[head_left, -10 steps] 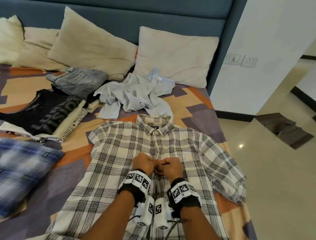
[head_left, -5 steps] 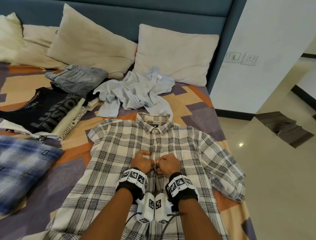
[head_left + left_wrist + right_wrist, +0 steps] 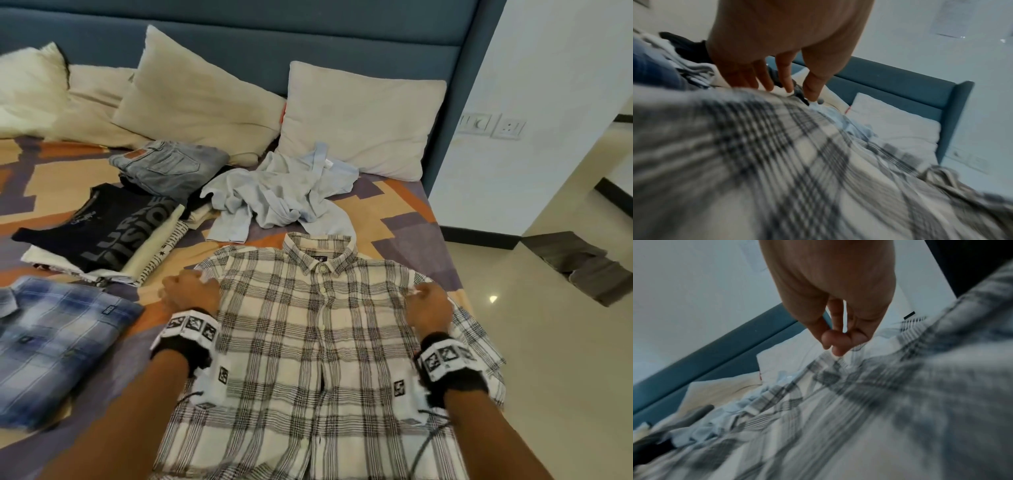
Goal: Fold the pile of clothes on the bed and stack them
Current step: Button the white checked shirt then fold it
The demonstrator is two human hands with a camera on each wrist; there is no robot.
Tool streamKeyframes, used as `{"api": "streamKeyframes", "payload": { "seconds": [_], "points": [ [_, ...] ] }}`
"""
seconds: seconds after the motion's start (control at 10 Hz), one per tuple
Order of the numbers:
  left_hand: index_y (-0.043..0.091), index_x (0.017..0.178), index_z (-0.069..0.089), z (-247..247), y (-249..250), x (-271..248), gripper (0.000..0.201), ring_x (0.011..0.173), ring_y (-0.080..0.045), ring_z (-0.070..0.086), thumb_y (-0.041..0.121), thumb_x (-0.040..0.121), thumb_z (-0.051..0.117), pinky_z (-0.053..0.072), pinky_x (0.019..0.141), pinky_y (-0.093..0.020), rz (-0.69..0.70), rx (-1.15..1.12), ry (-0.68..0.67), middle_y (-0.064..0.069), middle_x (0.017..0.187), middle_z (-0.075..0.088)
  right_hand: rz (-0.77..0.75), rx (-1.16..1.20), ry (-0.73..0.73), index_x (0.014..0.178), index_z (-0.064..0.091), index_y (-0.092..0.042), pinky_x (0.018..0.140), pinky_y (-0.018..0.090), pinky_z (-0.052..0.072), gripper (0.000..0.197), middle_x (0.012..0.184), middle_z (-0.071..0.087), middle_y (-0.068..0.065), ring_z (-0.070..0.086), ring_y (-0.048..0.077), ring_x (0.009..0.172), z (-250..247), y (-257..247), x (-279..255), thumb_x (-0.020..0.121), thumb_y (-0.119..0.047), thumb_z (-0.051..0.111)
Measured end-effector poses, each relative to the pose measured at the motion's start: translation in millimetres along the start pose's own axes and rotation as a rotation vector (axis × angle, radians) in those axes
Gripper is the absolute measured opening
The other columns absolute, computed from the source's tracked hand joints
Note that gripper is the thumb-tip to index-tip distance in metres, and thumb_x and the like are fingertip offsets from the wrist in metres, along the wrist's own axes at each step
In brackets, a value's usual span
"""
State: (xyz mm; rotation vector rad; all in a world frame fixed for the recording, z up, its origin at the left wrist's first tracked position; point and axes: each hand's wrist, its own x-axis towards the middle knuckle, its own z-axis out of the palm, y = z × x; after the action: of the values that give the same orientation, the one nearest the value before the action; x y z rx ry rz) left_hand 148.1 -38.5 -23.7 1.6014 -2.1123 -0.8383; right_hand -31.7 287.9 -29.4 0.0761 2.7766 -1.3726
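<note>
Crumpled shirt (image 3: 274,192) lies behind spread shirt (image 3: 318,342), folded stack (image 3: 102,233) left.

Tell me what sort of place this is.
Most likely a home bedroom: a bed with a patterned cover, pillows leaning on a blue padded headboard, and clothes laid out, with a plaid shirt spread flat.

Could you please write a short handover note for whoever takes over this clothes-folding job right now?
Left hand: at the left shoulder of the plaid shirt; grip unclear.
Right hand: fingertips pinched together at the shirt's right shoulder.
The plaid shirt lies flat, front up, collar toward the pillows, not yet folded.
Done: folded jeans, black T-shirt on a small stack, blue plaid shirt.
Left: fold the plaid shirt, then the crumpled light blue shirt, and stack everything.
</note>
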Motion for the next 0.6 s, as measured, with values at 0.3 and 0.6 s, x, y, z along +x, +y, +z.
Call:
{"api": "streamKeyframes", "payload": {
  "seconds": [0.3,0.6],
  "points": [
    [0.011,0.127,0.059,34.8,-7.5,90.8,0.115,0.113,-0.046,0.057,0.077,0.035,0.081,0.046,0.101,-0.052,-0.245,-0.157,-0.500,-0.025,0.128,0.059,0.040,-0.216,-0.155,0.098,0.061,0.003,0.077,0.054,0.058,0.031,0.097,0.069,0.026,0.068,0.040,0.086,21.3,19.7,93.9,0.086,-0.024,0.071],
    [0.013,0.104,0.056,2.9,27.2,83.4,0.027,0.103,-0.025,0.056,0.001,0.084,0.069,0.046,0.096,-0.043,0.217,-0.574,0.045,-0.015,0.110,0.057,-0.014,0.351,0.016,0.096,0.057,-0.006,0.085,0.042,0.057,0.018,0.111,0.062,0.026,0.063,0.032,0.093,-8.9,-43.3,119.5,0.079,-0.011,0.060]
  ]
}}
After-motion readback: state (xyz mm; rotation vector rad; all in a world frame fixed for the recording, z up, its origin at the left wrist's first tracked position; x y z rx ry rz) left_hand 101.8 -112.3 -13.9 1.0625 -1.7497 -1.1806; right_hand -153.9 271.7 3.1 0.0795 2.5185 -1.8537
